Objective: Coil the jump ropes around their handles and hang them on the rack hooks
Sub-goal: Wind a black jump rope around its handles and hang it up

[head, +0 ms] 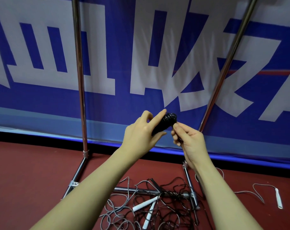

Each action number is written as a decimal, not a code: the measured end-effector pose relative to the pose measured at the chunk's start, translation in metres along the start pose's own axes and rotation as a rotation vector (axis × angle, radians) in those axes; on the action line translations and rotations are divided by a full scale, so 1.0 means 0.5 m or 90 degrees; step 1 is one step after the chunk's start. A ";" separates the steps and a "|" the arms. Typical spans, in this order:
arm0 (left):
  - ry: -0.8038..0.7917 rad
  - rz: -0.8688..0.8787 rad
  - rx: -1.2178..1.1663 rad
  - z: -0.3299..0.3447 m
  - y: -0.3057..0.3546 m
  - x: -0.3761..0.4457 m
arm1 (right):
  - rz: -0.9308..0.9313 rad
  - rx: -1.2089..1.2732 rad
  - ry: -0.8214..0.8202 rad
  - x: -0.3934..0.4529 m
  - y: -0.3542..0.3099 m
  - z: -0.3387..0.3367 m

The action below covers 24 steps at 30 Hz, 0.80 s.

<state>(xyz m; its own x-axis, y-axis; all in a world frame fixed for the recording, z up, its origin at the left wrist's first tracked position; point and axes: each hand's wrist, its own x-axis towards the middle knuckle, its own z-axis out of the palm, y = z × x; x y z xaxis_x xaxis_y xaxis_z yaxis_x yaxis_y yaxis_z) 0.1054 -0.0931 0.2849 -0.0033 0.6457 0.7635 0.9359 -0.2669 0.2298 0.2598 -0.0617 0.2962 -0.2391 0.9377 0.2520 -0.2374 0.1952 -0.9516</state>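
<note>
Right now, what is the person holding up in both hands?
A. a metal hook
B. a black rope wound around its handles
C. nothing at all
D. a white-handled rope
B: the left hand grips the black coiled jump rope while the right hand pinches its end; the white-handled ropes lie tangled on the red floor below.

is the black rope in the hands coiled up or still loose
Coiled: the black rope sits in tight turns around its handles, held by the left hand, while the right hand pinches its end.
</note>
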 end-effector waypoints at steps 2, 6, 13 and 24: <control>0.051 0.034 0.066 0.007 0.003 0.008 | 0.004 0.028 0.015 0.002 -0.002 0.004; 0.111 0.110 0.116 -0.001 0.007 0.014 | 0.007 0.080 0.008 0.006 -0.005 0.005; 0.092 0.106 0.059 0.003 -0.004 0.007 | 0.016 0.092 0.019 0.001 -0.004 0.005; -0.131 -0.073 -0.174 -0.014 0.008 0.011 | 0.051 0.159 0.015 0.001 -0.006 -0.002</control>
<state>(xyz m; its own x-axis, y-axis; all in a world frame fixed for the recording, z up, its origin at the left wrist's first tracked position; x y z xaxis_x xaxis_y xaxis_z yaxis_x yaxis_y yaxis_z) 0.1066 -0.0957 0.2942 -0.0067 0.8057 0.5923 0.8049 -0.3471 0.4813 0.2614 -0.0617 0.2990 -0.2447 0.9544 0.1711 -0.4450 0.0463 -0.8943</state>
